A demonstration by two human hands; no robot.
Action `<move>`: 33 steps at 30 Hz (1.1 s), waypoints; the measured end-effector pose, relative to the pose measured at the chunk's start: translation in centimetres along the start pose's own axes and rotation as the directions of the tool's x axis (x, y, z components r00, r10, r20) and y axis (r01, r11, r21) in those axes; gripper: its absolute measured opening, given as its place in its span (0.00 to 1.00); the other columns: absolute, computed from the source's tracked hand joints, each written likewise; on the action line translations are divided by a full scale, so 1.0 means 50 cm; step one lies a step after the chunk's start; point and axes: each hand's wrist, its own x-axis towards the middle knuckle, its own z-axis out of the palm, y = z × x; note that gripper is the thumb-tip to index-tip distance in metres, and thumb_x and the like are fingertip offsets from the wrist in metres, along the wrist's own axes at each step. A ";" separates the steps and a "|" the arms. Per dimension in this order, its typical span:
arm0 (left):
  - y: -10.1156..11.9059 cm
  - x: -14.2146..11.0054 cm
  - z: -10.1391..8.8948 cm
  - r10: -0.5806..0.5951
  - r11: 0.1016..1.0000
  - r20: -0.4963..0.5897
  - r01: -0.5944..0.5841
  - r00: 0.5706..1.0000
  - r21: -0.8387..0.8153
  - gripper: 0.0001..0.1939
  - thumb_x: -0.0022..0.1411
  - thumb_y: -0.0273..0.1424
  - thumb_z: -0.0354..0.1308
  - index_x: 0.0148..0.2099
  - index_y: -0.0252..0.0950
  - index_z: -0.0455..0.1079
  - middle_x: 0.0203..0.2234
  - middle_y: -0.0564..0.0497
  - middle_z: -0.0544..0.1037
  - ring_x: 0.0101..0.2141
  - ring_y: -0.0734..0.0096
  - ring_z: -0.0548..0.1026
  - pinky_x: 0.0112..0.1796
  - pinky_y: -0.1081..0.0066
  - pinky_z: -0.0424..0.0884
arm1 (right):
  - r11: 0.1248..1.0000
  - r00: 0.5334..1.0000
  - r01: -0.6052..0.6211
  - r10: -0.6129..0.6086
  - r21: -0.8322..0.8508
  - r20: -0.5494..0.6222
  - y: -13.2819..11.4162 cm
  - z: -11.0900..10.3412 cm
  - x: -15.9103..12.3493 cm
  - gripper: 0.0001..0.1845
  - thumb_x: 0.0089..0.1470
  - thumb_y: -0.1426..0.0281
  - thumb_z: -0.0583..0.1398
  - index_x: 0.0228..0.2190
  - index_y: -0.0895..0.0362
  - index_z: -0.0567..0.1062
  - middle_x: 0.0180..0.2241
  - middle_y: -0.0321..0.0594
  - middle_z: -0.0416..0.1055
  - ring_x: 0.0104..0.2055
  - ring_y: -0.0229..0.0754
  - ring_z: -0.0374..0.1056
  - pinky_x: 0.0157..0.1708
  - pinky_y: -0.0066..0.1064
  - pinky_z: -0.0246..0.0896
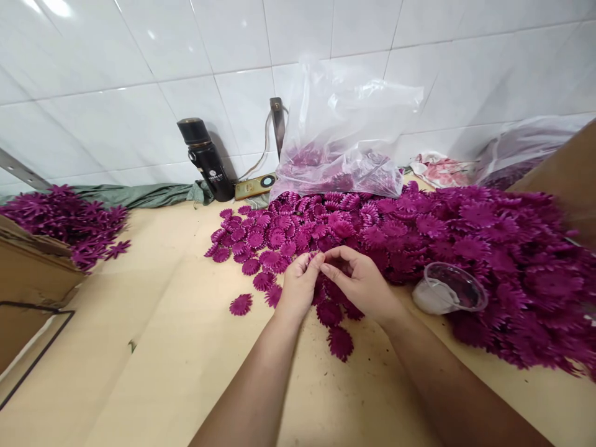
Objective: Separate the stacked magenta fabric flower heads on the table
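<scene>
My left hand point(300, 282) is closed in a pinch, its thumb and index fingertips meeting those of my right hand point(356, 282). A trace of purple shows at the left fingers, but what they grip is too hidden to name. My right hand is curled, with thumb and index finger pinched on something I cannot make out. Both hands are just above the near edge of a heap of purple artificial flower layers point(382, 217), round with fringed edges. Single layers lie nearby, one flower piece point(341, 343) below the hands and another flower piece point(241, 304) to the left.
At right stands a clear plastic cup point(449, 288) with something whitish inside. Behind the heap are a clear plastic bag point(344, 136), a black bottle point(207, 160) and a gold-coloured device point(255, 186). Star-shaped purple pieces point(69, 217) and a cardboard box point(35, 273) are at left.
</scene>
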 end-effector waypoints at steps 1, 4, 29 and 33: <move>0.001 -0.001 0.001 -0.004 1.000 0.014 0.004 1.000 -0.002 0.22 0.46 0.49 0.61 0.23 0.34 0.64 0.18 0.58 0.62 0.23 0.79 0.59 0.27 0.76 0.58 | 1.000 1.000 -0.011 0.011 0.014 -0.009 0.001 -0.002 0.001 0.06 0.48 0.68 0.58 0.30 0.57 0.72 0.29 0.39 0.72 0.32 0.40 0.67 0.35 0.33 0.63; 0.005 -0.007 0.003 -0.010 0.999 0.055 0.008 0.998 0.048 0.22 0.47 0.49 0.60 0.24 0.35 0.62 0.18 0.58 0.60 0.23 0.79 0.57 0.26 0.76 0.58 | 0.999 0.994 -0.018 0.022 0.032 -0.108 0.001 -0.005 0.002 0.05 0.47 0.69 0.57 0.26 0.57 0.71 0.25 0.37 0.70 0.28 0.38 0.65 0.31 0.31 0.62; 0.011 0.000 -0.008 -0.002 0.997 -0.066 0.007 0.998 0.075 0.19 0.43 0.42 0.64 0.21 0.34 0.62 0.15 0.60 0.61 0.20 0.81 0.57 0.23 0.77 0.55 | 0.983 0.982 0.077 -0.104 -0.166 -0.159 -0.009 -0.003 -0.007 0.08 0.51 0.66 0.56 0.33 0.55 0.72 0.35 0.44 0.73 0.41 0.47 0.68 0.43 0.43 0.62; 0.009 0.000 -0.003 -0.041 0.998 -0.030 0.042 0.999 0.049 0.22 0.42 0.45 0.65 0.19 0.34 0.60 0.14 0.61 0.57 0.19 0.82 0.54 0.22 0.77 0.53 | 0.997 0.998 0.017 -0.022 -0.073 -0.055 -0.015 0.007 -0.009 0.06 0.49 0.67 0.58 0.31 0.55 0.71 0.32 0.41 0.73 0.37 0.44 0.68 0.40 0.38 0.64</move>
